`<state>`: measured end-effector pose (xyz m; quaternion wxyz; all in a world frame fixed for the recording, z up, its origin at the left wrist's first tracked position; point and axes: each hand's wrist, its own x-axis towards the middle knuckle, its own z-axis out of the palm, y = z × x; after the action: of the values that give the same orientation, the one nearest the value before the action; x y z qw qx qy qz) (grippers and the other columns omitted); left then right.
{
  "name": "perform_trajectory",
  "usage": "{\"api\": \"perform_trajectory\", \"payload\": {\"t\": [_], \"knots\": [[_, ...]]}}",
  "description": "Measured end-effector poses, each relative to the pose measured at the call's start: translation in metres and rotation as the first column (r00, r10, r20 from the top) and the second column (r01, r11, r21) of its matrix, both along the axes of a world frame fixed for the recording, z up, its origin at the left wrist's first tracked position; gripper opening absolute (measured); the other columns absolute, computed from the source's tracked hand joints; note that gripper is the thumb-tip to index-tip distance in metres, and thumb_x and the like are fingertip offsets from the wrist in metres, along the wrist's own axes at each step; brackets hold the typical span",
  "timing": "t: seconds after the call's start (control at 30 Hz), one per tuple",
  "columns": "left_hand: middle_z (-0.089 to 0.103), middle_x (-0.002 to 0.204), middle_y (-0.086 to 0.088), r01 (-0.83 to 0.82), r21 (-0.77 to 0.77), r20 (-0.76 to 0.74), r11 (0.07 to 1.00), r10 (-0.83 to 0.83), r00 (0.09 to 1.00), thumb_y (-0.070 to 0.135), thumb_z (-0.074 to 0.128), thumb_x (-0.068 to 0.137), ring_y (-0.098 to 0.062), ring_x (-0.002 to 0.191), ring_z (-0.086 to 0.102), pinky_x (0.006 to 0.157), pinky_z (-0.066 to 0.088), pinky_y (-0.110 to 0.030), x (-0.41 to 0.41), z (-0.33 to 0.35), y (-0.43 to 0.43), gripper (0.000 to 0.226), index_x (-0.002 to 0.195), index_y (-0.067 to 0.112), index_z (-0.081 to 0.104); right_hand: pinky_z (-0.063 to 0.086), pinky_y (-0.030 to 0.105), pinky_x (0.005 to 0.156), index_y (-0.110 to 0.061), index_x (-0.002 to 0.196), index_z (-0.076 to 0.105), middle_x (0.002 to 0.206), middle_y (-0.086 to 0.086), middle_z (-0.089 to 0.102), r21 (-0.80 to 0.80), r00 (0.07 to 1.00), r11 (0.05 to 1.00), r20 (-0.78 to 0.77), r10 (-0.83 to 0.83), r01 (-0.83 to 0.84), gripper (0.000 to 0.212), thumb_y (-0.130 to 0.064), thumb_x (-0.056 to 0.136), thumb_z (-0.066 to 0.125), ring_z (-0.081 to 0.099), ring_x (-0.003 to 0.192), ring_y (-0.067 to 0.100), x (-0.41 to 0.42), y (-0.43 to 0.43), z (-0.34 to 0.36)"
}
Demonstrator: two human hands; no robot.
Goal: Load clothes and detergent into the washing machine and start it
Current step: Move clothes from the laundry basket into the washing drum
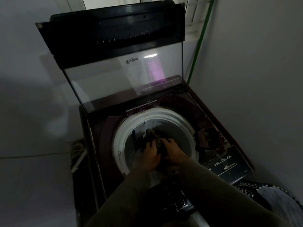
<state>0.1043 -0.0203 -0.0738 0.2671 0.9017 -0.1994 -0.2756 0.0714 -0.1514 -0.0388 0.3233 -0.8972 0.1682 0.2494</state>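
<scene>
Garment (151, 134) dim, details unclear | left hand (150, 155), right hand (173, 149) gripping

The room is sitting in dim light. A grey wall (24, 63) is standing on the left, and a big soft shadow is lying across it. Another grey wall (254, 79) is standing on the right. A window (114, 1) is glowing pale at the top, with white slats (191, 18) beside it. A green hose (199, 46) is running down the back corner. A patterned mat (270, 199) is lying at the lower right of the grey floor (32, 194).
</scene>
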Motion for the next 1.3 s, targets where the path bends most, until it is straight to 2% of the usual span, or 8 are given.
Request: {"api": "perform_trajectory", "payload": {"t": [0.2, 0.33, 0.43, 0.73, 0.87, 1.07, 1.17, 1.3], "knots": [[0.029, 0.154, -0.021, 0.074, 0.132, 0.113, 0.988, -0.09, 0.99, 0.064, 0.007, 0.076, -0.041, 0.132, 0.042, 0.107, 0.038, -0.047, -0.008, -0.013, 0.006, 0.097, 0.157, 0.012, 0.017, 0.032, 0.034, 0.111, -0.017, 0.15, 0.033, 0.144, 0.019, 0.035, -0.01, 0.993, 0.995, -0.064, 0.098, -0.099, 0.095, -0.046, 0.063, 0.058, 0.039, 0.132, 0.037, -0.006, -0.004, -0.011], [0.025, 0.157, -0.02, 0.127, 0.128, 0.104, 0.984, -0.141, 0.985, 0.051, 0.021, 0.093, -0.037, 0.142, 0.031, 0.115, 0.029, -0.043, -0.012, -0.012, 0.006, 0.077, 0.157, 0.008, 0.015, 0.032, 0.031, 0.107, -0.012, 0.148, 0.036, 0.141, 0.02, 0.04, -0.038, 0.992, 0.992, -0.05, 0.119, -0.12, 0.078, -0.034, 0.08, 0.069, 0.041, 0.131, 0.035, -0.005, -0.005, -0.016], [0.023, 0.159, -0.02, 0.154, 0.168, 0.181, 0.974, -0.184, 0.966, 0.054, 0.009, 0.088, -0.037, 0.146, 0.024, 0.115, 0.027, -0.044, -0.015, -0.005, 0.004, 0.083, 0.157, 0.008, 0.015, 0.033, 0.033, 0.109, -0.014, 0.148, 0.036, 0.143, 0.019, 0.038, -0.067, 0.99, 0.988, -0.018, 0.139, -0.14, 0.072, -0.026, 0.086, 0.069, 0.041, 0.131, 0.035, -0.006, -0.007, -0.015], [0.008, 0.165, -0.009, 0.209, 0.351, 0.321, 0.913, -0.327, 0.889, 0.048, 0.026, 0.104, -0.03, 0.152, 0.003, 0.122, 0.011, -0.051, -0.017, 0.014, 0.003, 0.068, 0.158, 0.017, 0.001, 0.041, 0.052, 0.105, -0.019, 0.146, 0.035, 0.15, 0.011, 0.028, -0.282, 0.97, 0.938, 0.07, 0.231, -0.203, 0.062, -0.035, 0.091, 0.059, 0.029, 0.139, 0.032, -0.023, -0.024, 0.012], [0.016, 0.164, -0.007, 0.188, 0.32, 0.424, 0.929, -0.318, 0.848, 0.057, 0.011, 0.101, -0.028, 0.152, 0.007, 0.122, 0.012, -0.051, -0.019, 0.031, -0.011, 0.068, 0.158, 0.019, 0.008, 0.036, 0.049, 0.111, -0.02, 0.149, 0.03, 0.158, 0.011, 0.02, -0.404, 0.953, 0.9, 0.168, 0.25, -0.165, 0.062, -0.04, 0.095, 0.051, 0.014, 0.148, 0.028, -0.041, -0.045, 0.025], [0.035, 0.158, -0.011, 0.219, 0.252, 0.534, 0.943, -0.324, 0.781, 0.062, -0.001, 0.096, -0.031, 0.149, 0.025, 0.118, 0.023, -0.055, -0.035, 0.062, -0.056, 0.081, 0.154, 0.016, 0.03, 0.003, 0.051, 0.12, -0.024, 0.156, 0.013, 0.165, 0.005, -0.002, -0.514, 0.929, 0.858, 0.324, 0.179, 0.014, 0.068, -0.057, 0.098, 0.027, -0.015, 0.15, 0.025, -0.082, -0.081, 0.047], [0.04, 0.155, -0.012, 0.273, 0.222, 0.562, 0.936, -0.351, 0.749, 0.062, 0.002, 0.098, -0.032, 0.145, 0.033, 0.113, 0.032, -0.058, -0.048, 0.076, -0.087, 0.079, 0.152, 0.015, 0.035, 0.002, 0.055, 0.121, -0.025, 0.156, 0.006, 0.164, 0.006, -0.01, -0.548, 0.93, 0.83, 0.349, 0.112, 0.106, 0.078, -0.066, 0.089, 0.005, -0.019, 0.149, 0.025, -0.106, -0.103, 0.055], [0.028, 0.161, -0.009, 0.364, 0.207, 0.575, 0.908, -0.414, 0.706, 0.064, -0.004, 0.095, -0.03, 0.151, 0.017, 0.118, 0.021, -0.058, -0.071, 0.085, -0.131, 0.08, 0.156, 0.02, 0.024, 0.002, 0.056, 0.12, -0.027, 0.156, -0.002, 0.163, 0.004, -0.014, -0.547, 0.927, 0.806, 0.374, -0.008, 0.228, 0.08, -0.069, 0.088, 0.002, -0.021, 0.148, 0.025, -0.142, -0.138, 0.058]]}}
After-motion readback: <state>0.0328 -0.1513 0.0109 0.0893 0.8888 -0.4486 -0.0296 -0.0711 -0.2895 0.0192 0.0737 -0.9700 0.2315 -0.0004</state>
